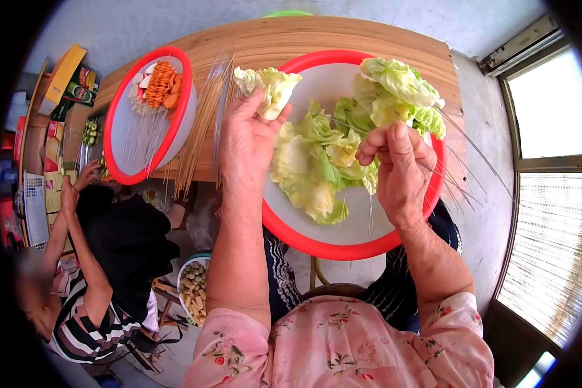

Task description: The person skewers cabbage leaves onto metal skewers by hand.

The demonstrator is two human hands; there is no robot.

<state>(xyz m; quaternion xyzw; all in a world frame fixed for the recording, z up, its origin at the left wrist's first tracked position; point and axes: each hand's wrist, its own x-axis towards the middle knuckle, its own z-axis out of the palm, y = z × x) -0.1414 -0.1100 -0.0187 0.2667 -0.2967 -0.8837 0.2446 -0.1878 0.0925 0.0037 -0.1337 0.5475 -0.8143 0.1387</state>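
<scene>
My left hand is closed around a pale, curled lettuce leaf, over the left part of a red-rimmed white basin. My right hand is pinched on a thin metal skewer, whose front length points left toward that leaf. Whether the tip touches the leaf I cannot tell. Loose lettuce leaves lie in the basin between my hands. Bunched lettuce sits at the basin's upper right, with several thin skewers sticking out past the rim.
Left on the wooden table stands a smaller red-rimmed basin with skewered orange and white food. Bamboo sticks lie between the basins. A co-worker in a striped top sits at left, near a bucket of food pieces.
</scene>
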